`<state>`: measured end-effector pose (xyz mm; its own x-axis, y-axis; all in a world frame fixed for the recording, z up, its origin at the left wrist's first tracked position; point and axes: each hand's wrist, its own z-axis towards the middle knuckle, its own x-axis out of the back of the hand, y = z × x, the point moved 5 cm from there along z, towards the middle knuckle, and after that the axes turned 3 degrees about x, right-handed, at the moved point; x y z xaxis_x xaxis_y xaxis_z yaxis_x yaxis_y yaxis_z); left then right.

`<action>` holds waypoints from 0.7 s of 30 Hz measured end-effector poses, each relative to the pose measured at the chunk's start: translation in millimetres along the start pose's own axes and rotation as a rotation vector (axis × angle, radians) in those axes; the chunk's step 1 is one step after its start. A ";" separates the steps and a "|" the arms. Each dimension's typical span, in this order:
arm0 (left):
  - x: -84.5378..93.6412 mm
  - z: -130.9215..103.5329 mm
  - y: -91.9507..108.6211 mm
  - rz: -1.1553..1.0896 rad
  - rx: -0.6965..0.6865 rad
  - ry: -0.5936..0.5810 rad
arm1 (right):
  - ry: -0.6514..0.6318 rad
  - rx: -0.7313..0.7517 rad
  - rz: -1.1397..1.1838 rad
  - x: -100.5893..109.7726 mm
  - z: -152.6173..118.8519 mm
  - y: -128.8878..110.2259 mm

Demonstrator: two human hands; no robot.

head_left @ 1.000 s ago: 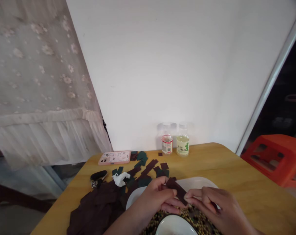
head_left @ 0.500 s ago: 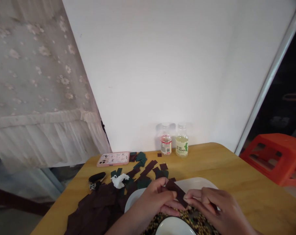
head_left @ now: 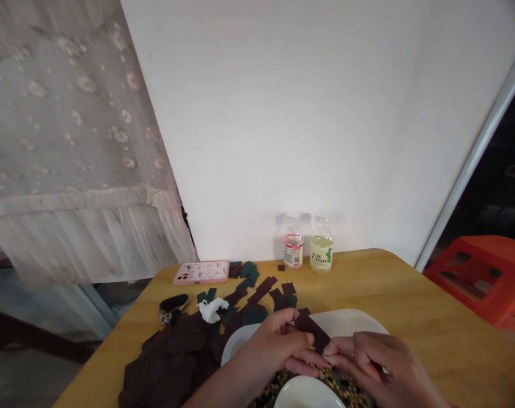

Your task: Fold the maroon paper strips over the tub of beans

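Note:
Over a white tray (head_left: 355, 320), my left hand (head_left: 278, 345) grips a dark maroon strip (head_left: 312, 330) of cloth or paper between thumb and fingers. My right hand (head_left: 374, 360) has thumb and forefinger pinched together at the strip's lower right end; whether a small piece sits in that pinch is hidden. Under both hands, many small gold and dark beads or grains (head_left: 346, 388) lie in the tray. A white bowl (head_left: 308, 394) stands among them, cut off by the bottom edge of the view.
Left of the tray is a heap of maroon pieces (head_left: 168, 362), with green pieces (head_left: 249, 269) behind. Nearby are a crumpled white tissue (head_left: 212, 310), a black key fob (head_left: 173, 302) and a pink-cased phone (head_left: 202, 272). Two bottles (head_left: 293, 249) stand by the wall; an orange stool (head_left: 482, 277) is at right.
The view has shifted slightly, so the table things sit a little further right. My right fingers have moved slightly down along the strip's end, and my left hand keeps its hold.

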<state>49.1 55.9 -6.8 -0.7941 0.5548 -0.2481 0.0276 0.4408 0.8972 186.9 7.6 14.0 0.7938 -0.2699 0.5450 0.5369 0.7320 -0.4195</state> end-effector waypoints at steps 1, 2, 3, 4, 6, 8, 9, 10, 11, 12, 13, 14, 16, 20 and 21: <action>0.1 0.1 -0.1 0.000 0.000 -0.003 | 0.013 -0.015 -0.002 1.0 0.7 0.2; 0.2 0.1 -0.1 -0.001 0.001 -0.006 | 0.023 -0.037 0.001 2.0 1.4 0.8; 0.2 0.1 0.1 -0.001 0.001 -0.008 | 0.027 -0.060 0.007 2.7 2.1 1.5; 0.3 0.0 0.4 0.000 0.001 -0.008 | 0.029 -0.081 0.014 3.3 2.5 2.2; 0.4 -0.3 0.9 0.005 0.008 -0.005 | 0.024 -0.096 0.025 3.4 2.7 3.1; 0.3 -0.7 1.6 0.011 0.011 0.000 | 0.010 -0.072 0.027 2.4 2.2 2.6; 0.2 -0.8 1.9 0.016 0.011 0.002 | 0.000 -0.049 0.025 1.5 1.8 1.9; 0.1 -0.9 2.2 0.022 0.011 0.003 | -0.012 -0.028 0.019 0.4 1.2 1.4; 0.0 -0.9 2.2 0.028 0.011 0.003 | -0.024 -0.010 0.015 -0.7 0.7 0.9; 0.0 -0.8 2.0 0.033 0.012 0.003 | -0.034 0.000 0.012 -1.6 0.2 0.7; 0.1 -0.5 1.6 0.036 0.015 0.005 | -0.037 0.001 0.007 -2.0 -0.1 0.9; 0.1 -0.2 1.1 0.034 0.017 0.004 | -0.029 -0.006 0.004 -1.7 -0.3 1.3; -0.1 0.4 -0.1 0.032 0.018 -0.004 | -0.007 -0.033 0.010 -0.6 -0.2 2.7; -0.7 0.6 -2.0 0.039 0.020 -0.028 | 0.012 -0.045 0.017 0.8 2.6 1.0; -0.5 0.5 -2.1 0.043 0.018 -0.026 | 0.002 -0.028 0.014 0.3 3.5 -0.7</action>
<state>49.7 55.1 -8.8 -0.7760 0.5913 -0.2195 0.0718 0.4286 0.9006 185.7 9.2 17.0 0.8021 -0.2608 0.5372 0.5332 0.7180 -0.4475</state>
